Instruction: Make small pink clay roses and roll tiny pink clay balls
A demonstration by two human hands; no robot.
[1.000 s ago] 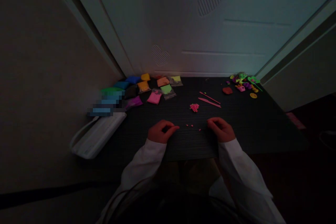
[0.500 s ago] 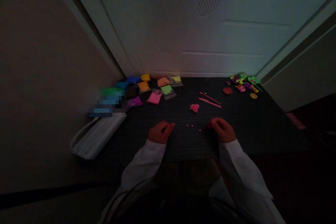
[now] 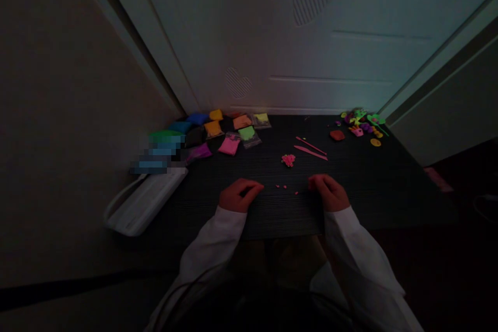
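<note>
My left hand [image 3: 240, 195] rests on the dark table with thumb and fingers pressed together at the tips; whatever they may hold is hidden. Across from it, my right hand [image 3: 330, 193] is closed with its fingers curled, and I cannot make out anything in its grip. Between the hands lie several tiny pink clay bits [image 3: 285, 187]. Just beyond them sits a small cluster of pink clay pieces [image 3: 288, 160]. Two pink modelling tools, a thin stick [image 3: 311, 145] and a flat clay knife [image 3: 310, 152], lie behind my right hand.
Several bags of coloured clay, including a pink one [image 3: 229, 144], line the back left. A white power strip [image 3: 150, 199] lies at the left edge. A red clay lump [image 3: 337, 135] and small clay figures [image 3: 365, 123] sit back right. The door panel [image 3: 311, 96] stands behind the table.
My left fingertips have stretched slightly to the right, and the gap between thumb and fingers shows more. My right hand has hardly moved. The clay and tools stay where they were.
</note>
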